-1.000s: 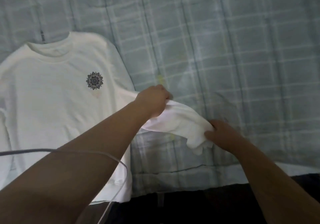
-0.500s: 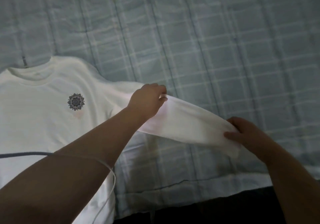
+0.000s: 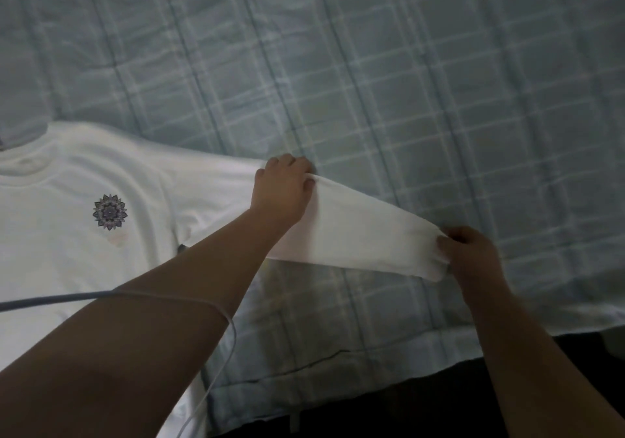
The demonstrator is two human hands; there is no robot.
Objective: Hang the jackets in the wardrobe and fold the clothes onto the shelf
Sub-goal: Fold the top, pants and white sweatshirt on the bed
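Pulled out longer and flatter than a moment ago: long sleeve [image 3: 358,234] of white cotton shirt with small dark mandala print [image 3: 67,241], drawn taut toward the right. Left grip [image 3: 284,190] curled over the upper sleeve, right grip [image 3: 473,255] pinching the cuff end. Shirt body spread flat, chest up, on pale blue-green checked bed cover [image 3: 406,99]; sleeve held just above it. Judged ready for folding across the chest; no fold made yet, shelf not in view.

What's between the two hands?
The white shirt's sleeve, stretched from the left hand to the right hand, over the checked bedsheet; head view.
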